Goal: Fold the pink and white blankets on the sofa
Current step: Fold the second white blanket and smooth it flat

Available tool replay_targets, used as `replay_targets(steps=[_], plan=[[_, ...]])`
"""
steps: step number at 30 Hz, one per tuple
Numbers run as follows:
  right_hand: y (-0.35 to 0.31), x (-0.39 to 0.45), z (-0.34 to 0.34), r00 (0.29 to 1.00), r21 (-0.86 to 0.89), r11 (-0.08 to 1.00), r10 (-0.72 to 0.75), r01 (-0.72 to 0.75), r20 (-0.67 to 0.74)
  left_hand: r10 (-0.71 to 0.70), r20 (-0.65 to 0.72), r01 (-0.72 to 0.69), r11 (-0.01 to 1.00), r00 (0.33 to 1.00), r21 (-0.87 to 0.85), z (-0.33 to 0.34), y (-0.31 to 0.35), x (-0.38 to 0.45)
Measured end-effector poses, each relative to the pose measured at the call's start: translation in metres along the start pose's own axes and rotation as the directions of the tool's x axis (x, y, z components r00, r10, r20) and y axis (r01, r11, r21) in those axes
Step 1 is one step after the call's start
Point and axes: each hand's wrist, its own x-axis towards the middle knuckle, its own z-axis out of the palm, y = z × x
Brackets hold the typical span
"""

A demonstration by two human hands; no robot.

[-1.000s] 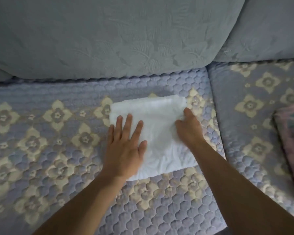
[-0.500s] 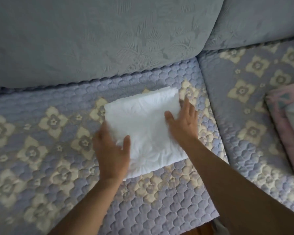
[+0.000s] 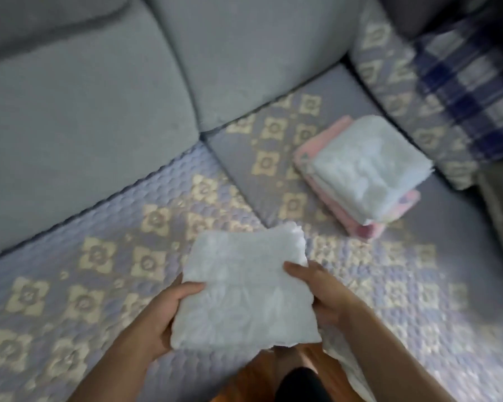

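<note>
1. Quilted sofa seat cover [image 3: 105, 274]: lavender, hexagon-stitched, with cream flower motifs. It lies over plain grey back cushions [image 3: 79, 111].
2. Your left hand [image 3: 160, 320] grips the left edge of the folded white blanket [image 3: 244, 288]. The thumb lies on top; the fingers curl underneath, out of sight.
3. Your right hand [image 3: 323, 297] grips the right edge in the same way, thumb on top.
4. The folded white blanket is a thick, roughly rectangular pad held above the front of the seat. Its long axis runs away from you, tilted slightly to the right. The fabric is fluffy with an embossed pattern, and the layered edges are ragged.
5. On the right seat, well apart, a second white folded blanket [image 3: 369, 169] rests on a pink folded blanket [image 3: 369, 227].
6. A blue checked cloth [image 3: 462, 82] lies at the far right.
</note>
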Motion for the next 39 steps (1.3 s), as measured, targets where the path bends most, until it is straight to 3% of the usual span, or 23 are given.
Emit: replay_targets(steps=[4,8,11,13,14,16,18,20,21,23,24,25,27,28,29,30,31,33,34,35,36,38,39], plan=[[-0.057,-0.025,-0.078,0.968,0.0,0.975,-0.221,0.223,-0.121,0.111,0.087,-0.127,0.97,0.99,0.208,0.116,0.044,0.017],[-0.141,-0.04,-0.152,0.849,0.033,0.866,-0.481,0.499,-0.221,0.339,0.201,-0.388,0.87,0.919,0.304,0.238,0.108,0.044],[-0.197,-0.05,-0.196,0.754,0.09,0.76,-0.609,0.644,-0.247,0.461,0.305,-0.551,0.741,0.833,0.385,0.317,0.159,0.061],[-0.211,-0.027,-0.22,0.733,0.097,0.747,-0.605,0.658,-0.313,0.566,0.28,-0.615,0.578,0.775,0.536,0.356,0.185,0.084],[-0.211,-0.01,-0.228,0.735,0.094,0.76,-0.579,0.643,-0.353,0.623,0.244,-0.601,0.461,0.744,0.653,0.369,0.193,0.103],[-0.201,0.03,-0.245,0.764,0.064,0.832,-0.471,0.551,-0.441,0.72,0.162,-0.436,0.212,0.675,0.875,0.386,0.194,0.145],[-0.184,0.063,-0.262,0.818,0.059,0.902,-0.358,0.428,-0.45,0.743,0.063,-0.227,0.121,0.666,0.966,0.391,0.171,0.185],[-0.17,0.078,-0.277,0.875,0.044,0.949,-0.27,0.313,-0.403,0.71,-0.096,-0.127,0.254,0.698,0.959,0.388,0.131,0.208],[-0.167,0.079,-0.283,0.893,0.025,0.96,-0.25,0.279,-0.375,0.683,-0.207,-0.138,0.413,0.7,0.9,0.385,0.113,0.216],[-0.167,0.076,-0.291,0.918,-0.045,0.97,-0.24,0.238,-0.316,0.501,-0.419,-0.223,0.801,0.757,0.555,0.382,0.087,0.227],[-0.169,0.075,-0.296,0.926,-0.071,0.973,-0.232,0.221,-0.298,0.355,-0.43,-0.217,0.916,0.83,0.338,0.382,0.078,0.231],[-0.172,0.072,-0.301,0.942,-0.076,0.979,-0.201,0.187,-0.27,0.259,-0.377,-0.195,0.96,0.889,0.201,0.385,0.071,0.23],[-0.186,0.062,-0.305,0.976,-0.163,0.985,-0.091,0.058,-0.199,0.28,-0.341,-0.24,0.958,0.898,0.156,0.392,0.06,0.234],[-0.195,0.054,-0.309,0.976,-0.333,0.943,-0.059,-0.014,-0.21,0.314,-0.366,-0.262,0.947,0.876,0.185,0.395,0.056,0.236],[-0.206,0.049,-0.314,0.952,-0.564,0.823,-0.116,-0.069,-0.285,0.354,-0.4,-0.283,0.932,0.845,0.226,0.398,0.052,0.236],[-0.219,0.043,-0.318,0.881,-0.763,0.634,-0.283,-0.125,-0.379,0.385,-0.429,-0.301,0.92,0.817,0.252,0.399,0.05,0.238],[-0.232,0.041,-0.32,0.76,-0.853,0.509,-0.506,-0.118,-0.408,0.394,-0.44,-0.31,0.917,0.807,0.252,0.401,0.048,0.237],[-0.261,0.036,-0.307,0.519,-0.886,0.444,-0.793,0.136,-0.318,0.374,-0.417,-0.321,0.927,0.828,0.193,0.406,0.042,0.235],[-0.277,0.041,-0.3,0.477,-0.89,0.389,-0.845,0.239,-0.241,0.372,-0.396,-0.325,0.928,0.84,0.183,0.409,0.04,0.233],[-0.291,0.053,-0.295,0.522,-0.891,0.359,-0.835,0.279,-0.174,0.369,-0.375,-0.321,0.928,0.85,0.187,0.41,0.038,0.233],[-0.301,0.075,-0.295,0.623,-0.894,0.354,-0.774,0.275,-0.115,0.368,-0.353,-0.321,0.929,0.86,0.187,0.411,0.037,0.233],[-0.306,0.125,-0.306,0.835,-0.897,0.413,-0.541,0.157,-0.102,0.363,-0.31,-0.326,0.931,0.879,0.166,0.407,0.037,0.238],[-0.301,0.145,-0.315,0.892,-0.891,0.442,-0.438,0.106,-0.112,0.351,-0.285,-0.317,0.935,0.892,0.161,0.402,0.037,0.242]])
